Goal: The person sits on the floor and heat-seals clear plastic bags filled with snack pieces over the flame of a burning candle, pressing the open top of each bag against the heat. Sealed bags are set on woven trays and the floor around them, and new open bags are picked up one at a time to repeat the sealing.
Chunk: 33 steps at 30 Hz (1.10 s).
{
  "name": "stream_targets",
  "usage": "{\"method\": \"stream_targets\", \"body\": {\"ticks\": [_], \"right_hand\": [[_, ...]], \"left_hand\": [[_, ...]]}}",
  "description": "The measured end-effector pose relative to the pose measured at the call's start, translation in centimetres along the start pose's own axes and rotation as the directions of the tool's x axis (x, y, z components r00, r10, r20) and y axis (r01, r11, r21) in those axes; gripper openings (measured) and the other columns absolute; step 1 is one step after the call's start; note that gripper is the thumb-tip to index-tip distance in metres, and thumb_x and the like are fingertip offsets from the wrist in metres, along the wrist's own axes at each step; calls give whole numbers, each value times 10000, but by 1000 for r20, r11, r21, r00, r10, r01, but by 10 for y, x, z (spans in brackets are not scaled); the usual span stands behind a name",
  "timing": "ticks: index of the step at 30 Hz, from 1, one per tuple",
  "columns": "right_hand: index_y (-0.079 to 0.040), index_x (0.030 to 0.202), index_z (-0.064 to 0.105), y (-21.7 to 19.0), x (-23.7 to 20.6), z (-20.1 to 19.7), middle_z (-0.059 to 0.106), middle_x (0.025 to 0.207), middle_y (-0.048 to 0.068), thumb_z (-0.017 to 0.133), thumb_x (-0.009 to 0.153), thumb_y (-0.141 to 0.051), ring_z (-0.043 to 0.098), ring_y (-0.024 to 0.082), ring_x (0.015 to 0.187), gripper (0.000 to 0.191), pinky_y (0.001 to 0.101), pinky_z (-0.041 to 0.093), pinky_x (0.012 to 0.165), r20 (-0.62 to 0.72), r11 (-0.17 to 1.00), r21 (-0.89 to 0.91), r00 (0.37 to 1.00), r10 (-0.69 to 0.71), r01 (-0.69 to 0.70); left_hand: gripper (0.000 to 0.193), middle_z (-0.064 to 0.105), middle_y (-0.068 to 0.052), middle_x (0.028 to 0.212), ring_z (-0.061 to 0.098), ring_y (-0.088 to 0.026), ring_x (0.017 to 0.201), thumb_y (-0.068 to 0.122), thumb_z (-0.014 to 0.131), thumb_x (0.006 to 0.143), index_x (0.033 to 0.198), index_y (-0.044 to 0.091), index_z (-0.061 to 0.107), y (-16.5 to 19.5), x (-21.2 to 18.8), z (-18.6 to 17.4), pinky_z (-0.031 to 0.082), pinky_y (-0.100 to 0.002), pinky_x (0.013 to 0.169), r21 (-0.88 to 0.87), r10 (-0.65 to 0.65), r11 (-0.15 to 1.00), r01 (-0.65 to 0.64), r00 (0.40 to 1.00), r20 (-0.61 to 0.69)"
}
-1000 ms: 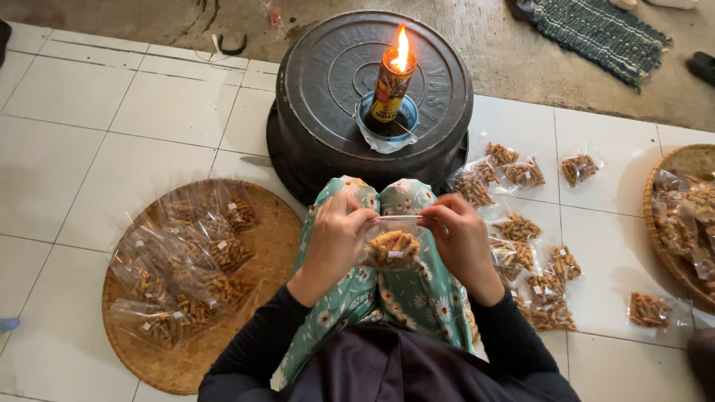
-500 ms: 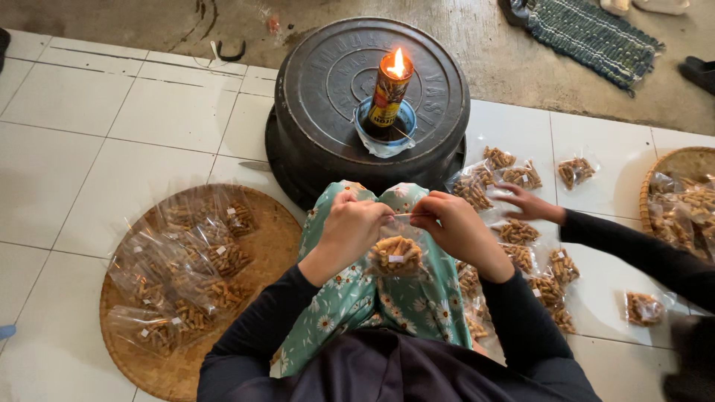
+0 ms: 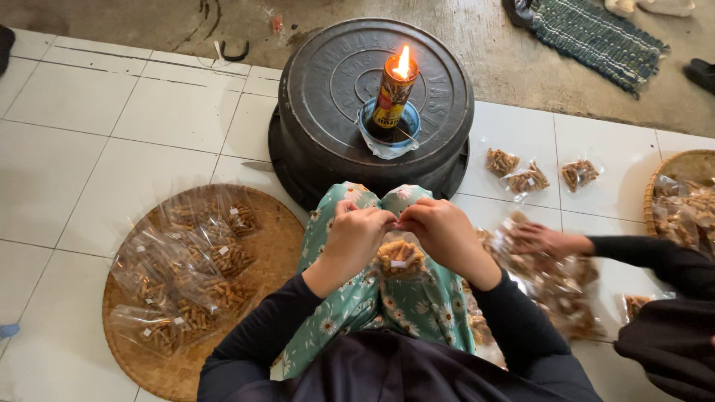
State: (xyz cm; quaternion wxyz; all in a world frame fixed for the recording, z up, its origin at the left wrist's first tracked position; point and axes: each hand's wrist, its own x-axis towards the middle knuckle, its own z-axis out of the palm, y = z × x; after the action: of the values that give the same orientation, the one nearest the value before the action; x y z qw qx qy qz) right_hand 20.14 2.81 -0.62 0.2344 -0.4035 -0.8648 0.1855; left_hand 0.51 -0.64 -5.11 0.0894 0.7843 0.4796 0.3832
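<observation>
Head view: my left hand (image 3: 356,237) and right hand (image 3: 441,232) are pinching the snack bag (image 3: 400,257) shut; flame (image 3: 403,62) beyond my fingers could burn them

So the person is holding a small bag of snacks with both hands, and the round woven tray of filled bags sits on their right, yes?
Not quite. The head view shows both hands, left hand and right hand, holding the small snack bag, but the round woven tray of filled bags lies on the person's left, not right.
</observation>
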Motion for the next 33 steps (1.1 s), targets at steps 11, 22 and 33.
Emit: {"method": "stream_targets", "body": {"ticks": [11,22,33], "right_hand": [[-56,850,721,12,-16,7,674,784,98,738,868,-122,657,319,724,71,410,514,615,-36,988,144,998,54,-48],[-49,859,706,11,-18,12,664,779,107,743,822,-103,648,336,777,75,421,518,686,-46,987,89,991,-127,131],[-43,852,705,36,-25,18,713,796,88,735,879,-133,676,260,756,98,352,517,720,-77,974,222,995,65,-46]], "left_hand": [[107,720,-7,773,611,-220,663,237,734,908,860,141,725,-18,-15,-20,394,-391,833,-41,91,995,-88,993,69],[387,717,-104,875,676,-233,784,283,699,837,1093,-7,682,-3,-6,-24,414,-415,827,-121,247,962,-246,969,-3],[176,697,-77,718,624,-278,640,204,696,946,812,90,701,-6,-10,0,457,-400,804,-156,44,987,-37,998,43]]}}
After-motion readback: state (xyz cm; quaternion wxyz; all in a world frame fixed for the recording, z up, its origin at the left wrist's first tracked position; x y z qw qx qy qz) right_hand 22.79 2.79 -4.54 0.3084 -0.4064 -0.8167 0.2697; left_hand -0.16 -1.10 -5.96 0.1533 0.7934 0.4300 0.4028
